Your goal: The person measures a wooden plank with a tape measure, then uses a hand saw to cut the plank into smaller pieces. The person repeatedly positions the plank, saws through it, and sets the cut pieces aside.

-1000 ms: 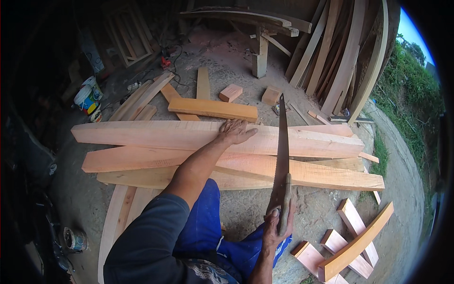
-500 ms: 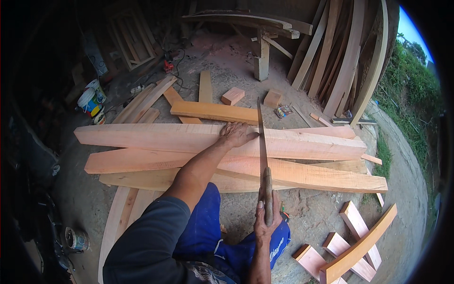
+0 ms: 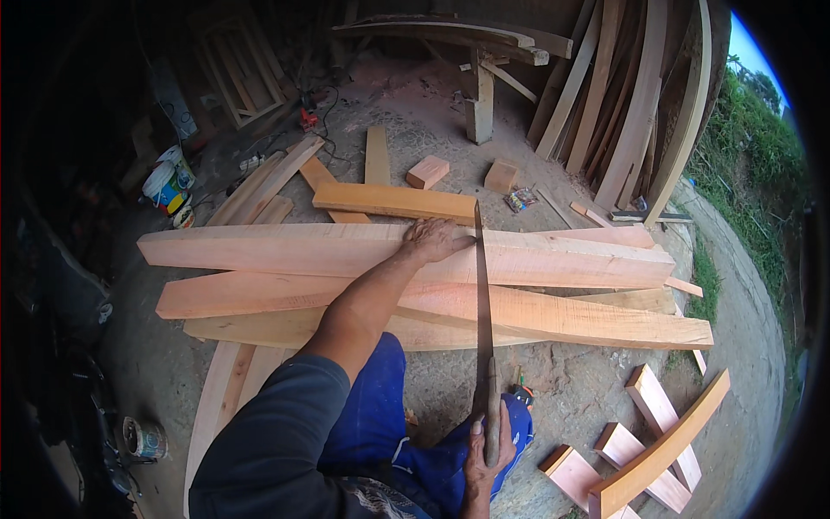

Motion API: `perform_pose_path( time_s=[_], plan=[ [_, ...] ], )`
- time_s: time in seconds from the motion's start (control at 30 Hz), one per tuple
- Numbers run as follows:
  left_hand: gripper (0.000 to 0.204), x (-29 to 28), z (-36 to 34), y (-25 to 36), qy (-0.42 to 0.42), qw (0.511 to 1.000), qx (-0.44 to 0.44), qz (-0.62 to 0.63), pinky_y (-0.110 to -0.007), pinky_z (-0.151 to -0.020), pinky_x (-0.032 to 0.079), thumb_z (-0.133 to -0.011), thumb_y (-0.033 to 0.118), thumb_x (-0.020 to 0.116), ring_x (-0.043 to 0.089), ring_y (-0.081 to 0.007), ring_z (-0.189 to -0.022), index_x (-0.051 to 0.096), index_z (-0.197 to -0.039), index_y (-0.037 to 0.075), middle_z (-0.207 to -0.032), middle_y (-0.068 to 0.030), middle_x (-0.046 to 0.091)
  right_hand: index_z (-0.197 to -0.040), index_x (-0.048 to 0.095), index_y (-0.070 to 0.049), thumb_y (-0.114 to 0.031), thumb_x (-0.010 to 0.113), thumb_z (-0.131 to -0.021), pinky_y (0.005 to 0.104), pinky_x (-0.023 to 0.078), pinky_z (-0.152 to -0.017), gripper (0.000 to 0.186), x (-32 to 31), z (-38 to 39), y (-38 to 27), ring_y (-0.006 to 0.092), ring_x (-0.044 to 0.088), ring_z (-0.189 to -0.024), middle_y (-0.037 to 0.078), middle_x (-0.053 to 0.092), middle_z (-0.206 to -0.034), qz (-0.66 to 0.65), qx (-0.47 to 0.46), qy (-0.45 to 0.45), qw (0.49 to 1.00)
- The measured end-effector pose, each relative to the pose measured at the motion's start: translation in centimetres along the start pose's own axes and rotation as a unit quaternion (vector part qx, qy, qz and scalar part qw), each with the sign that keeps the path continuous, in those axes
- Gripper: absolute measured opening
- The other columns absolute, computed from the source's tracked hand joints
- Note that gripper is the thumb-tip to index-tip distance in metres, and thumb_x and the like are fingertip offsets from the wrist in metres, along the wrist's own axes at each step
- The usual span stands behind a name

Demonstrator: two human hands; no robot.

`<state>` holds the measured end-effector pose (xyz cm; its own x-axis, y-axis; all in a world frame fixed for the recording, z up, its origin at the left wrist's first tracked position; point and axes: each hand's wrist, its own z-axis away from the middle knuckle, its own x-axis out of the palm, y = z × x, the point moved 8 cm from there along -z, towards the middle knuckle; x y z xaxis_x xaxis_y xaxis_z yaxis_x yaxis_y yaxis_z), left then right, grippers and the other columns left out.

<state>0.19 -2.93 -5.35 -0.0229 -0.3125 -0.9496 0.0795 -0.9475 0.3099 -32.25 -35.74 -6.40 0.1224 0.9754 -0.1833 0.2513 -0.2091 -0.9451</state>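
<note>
The pinkish timber beam point(image 3: 303, 248) is lying from nine to three o'clock, the handsaw point(image 3: 483, 303) is crossing over it toward twelve, the left hand point(image 3: 430, 240), being nearer, is resting flat and unclenched on the beam at the saw's nine-o'clock side, and the right hand point(image 3: 484, 456) is clasping the saw at its six-o'clock end.
</note>
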Motion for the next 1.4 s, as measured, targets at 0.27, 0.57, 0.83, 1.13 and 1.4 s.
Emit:
perform_pose_path(
  time_s=[0.27,0.57,0.83,1.13,1.4],
  plan=[
    [0.098,0.7,-0.5,-0.4,0.010,1.000,0.016,-0.015,-0.051,-0.128,0.030,-0.096,0.077,0.054,0.044,-0.0342,-0.154,0.045,-0.159,0.001,-0.161,-0.0230,0.051,-0.145,0.061,0.007,-0.026,0.076,-0.100,0.0371,0.061,-0.086,0.058,3.6,-5.2,-0.2,0.0268,0.079,-0.098,0.023,0.079,-0.112,0.005,-0.025,0.017,1.000],
    [0.114,0.3,-0.9,-1.0,-0.046,0.996,0.023,-0.066,-0.045,-0.119,0.045,-0.062,0.053,0.098,0.058,-0.0369,-0.141,0.052,-0.149,-0.005,-0.147,-0.0252,0.063,-0.147,0.060,0.005,-0.025,0.076,-0.101,0.0370,0.061,-0.084,0.058,5.7,-8.0,0.0,0.0276,0.079,-0.092,0.022,0.079,-0.109,-0.011,-0.006,0.015,1.000],
    [0.111,-0.3,0.2,0.2,-0.042,0.997,0.026,-0.065,-0.047,-0.122,0.042,-0.062,0.046,0.099,0.053,-0.0363,-0.146,0.052,-0.150,-0.004,-0.153,-0.0232,0.059,-0.146,0.060,0.008,-0.026,0.077,-0.100,0.0348,0.060,-0.088,0.060,1.8,-1.8,-1.1,0.0229,0.077,-0.099,0.021,0.078,-0.117,0.001,0.017,0.005,1.000],
    [0.091,-0.1,-2.5,-1.2,-0.064,0.997,0.035,-0.037,-0.046,-0.104,0.055,-0.061,0.044,0.100,0.069,-0.0357,-0.126,0.070,-0.134,-0.002,-0.131,-0.0220,0.074,-0.147,0.060,0.005,-0.023,0.072,-0.103,0.0345,0.057,-0.088,0.054,7.3,-10.0,0.1,0.0214,0.072,-0.100,0.021,0.076,-0.117,0.021,-0.070,0.014,0.997],
    [0.101,-0.4,-0.6,-0.4,-0.009,0.997,0.028,-0.067,-0.045,-0.113,0.050,-0.060,0.046,0.099,0.063,-0.0363,-0.134,0.062,-0.141,-0.002,-0.140,-0.0214,0.069,-0.148,0.059,0.005,-0.018,0.074,-0.099,0.0353,0.061,-0.083,0.056,4.6,-5.8,-1.3,0.0238,0.078,-0.093,0.020,0.080,-0.111,0.004,-0.023,-0.001,1.000]
  ],
)
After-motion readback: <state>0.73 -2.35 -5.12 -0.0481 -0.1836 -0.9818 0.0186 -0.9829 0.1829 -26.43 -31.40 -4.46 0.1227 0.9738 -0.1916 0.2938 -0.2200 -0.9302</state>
